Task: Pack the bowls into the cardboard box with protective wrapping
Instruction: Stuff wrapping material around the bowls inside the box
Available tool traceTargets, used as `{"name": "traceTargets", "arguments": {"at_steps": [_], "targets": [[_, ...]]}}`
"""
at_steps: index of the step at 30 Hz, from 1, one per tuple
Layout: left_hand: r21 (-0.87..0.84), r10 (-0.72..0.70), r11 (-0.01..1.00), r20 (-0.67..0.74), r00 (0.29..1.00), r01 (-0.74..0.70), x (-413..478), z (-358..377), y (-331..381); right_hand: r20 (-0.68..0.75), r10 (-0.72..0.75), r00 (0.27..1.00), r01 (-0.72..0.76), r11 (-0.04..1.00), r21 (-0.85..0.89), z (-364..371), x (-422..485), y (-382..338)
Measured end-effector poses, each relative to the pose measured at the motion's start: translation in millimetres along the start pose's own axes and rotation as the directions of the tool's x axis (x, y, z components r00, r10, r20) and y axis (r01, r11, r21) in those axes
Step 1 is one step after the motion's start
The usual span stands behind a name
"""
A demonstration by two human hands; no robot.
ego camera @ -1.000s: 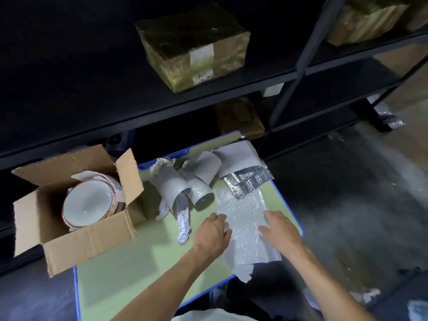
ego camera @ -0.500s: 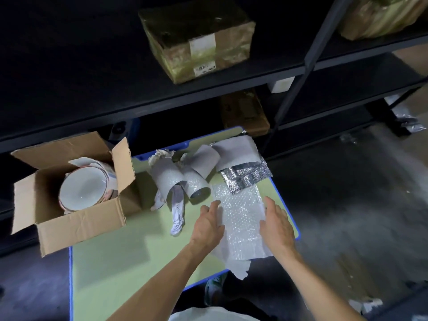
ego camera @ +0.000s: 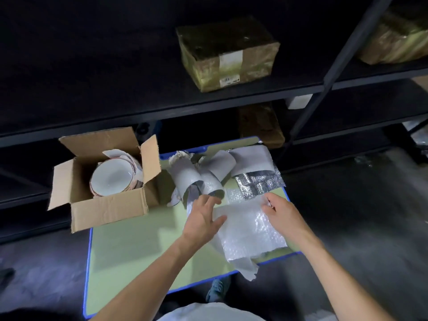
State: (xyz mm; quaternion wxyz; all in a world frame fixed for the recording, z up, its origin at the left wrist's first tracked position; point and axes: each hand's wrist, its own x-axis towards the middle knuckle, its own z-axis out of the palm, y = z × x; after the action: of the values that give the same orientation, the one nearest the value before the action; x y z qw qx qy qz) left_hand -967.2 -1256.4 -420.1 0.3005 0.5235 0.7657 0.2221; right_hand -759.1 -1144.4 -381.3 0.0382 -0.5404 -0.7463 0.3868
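Observation:
An open cardboard box stands at the left edge of the green table. Inside it lies a stack of white bowls with pink rims, tilted on their side, with wrapping paper behind them. A sheet of bubble wrap lies flat on the table's right part. My left hand rests with spread fingers on the sheet's left edge. My right hand lies on its right side, fingers near the top edge. Neither hand grips anything.
Rolled grey foam sheets and a silver foil piece lie at the table's far side. Dark metal shelving with taped parcels rises right behind the table. The table's blue edge runs close under the bubble wrap.
Both hands have slid up along the bubble wrap toward its far end, the left hand's fingers now spread wider. The view has shifted, so the box and table sit further right in frame.

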Motion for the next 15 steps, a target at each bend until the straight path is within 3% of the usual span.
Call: {"name": "traceTargets", "arguments": {"at_steps": [4, 8, 12, 15], "targets": [[-0.032, 0.011, 0.999, -0.028, 1.0, -0.012, -8.7, -30.3, 3.1, 0.032, -0.103, 0.994, 0.101, 0.993, 0.063, -0.6, 2.4, -29.7], [-0.115, -0.034, 0.993, -0.141, 0.989, 0.017, -22.3, -63.2, 0.3, 0.093, -0.209, 0.973, 0.196, 0.971, 0.135, 3.2, 2.5, -60.4], [-0.23, -0.071, 0.973, -0.231, 0.97, 0.017, -33.3, -99.0, -12.8, 0.169, -0.275, 0.946, 0.238, 0.948, 0.214, 6.1, -2.5, -97.3], [-0.219, -0.066, 0.976, -0.278, 0.958, 0.004, -38.2, -123.3, -26.8, 0.174, -0.278, 0.945, 0.238, 0.946, 0.22, 11.2, -4.1, -125.2]]}}
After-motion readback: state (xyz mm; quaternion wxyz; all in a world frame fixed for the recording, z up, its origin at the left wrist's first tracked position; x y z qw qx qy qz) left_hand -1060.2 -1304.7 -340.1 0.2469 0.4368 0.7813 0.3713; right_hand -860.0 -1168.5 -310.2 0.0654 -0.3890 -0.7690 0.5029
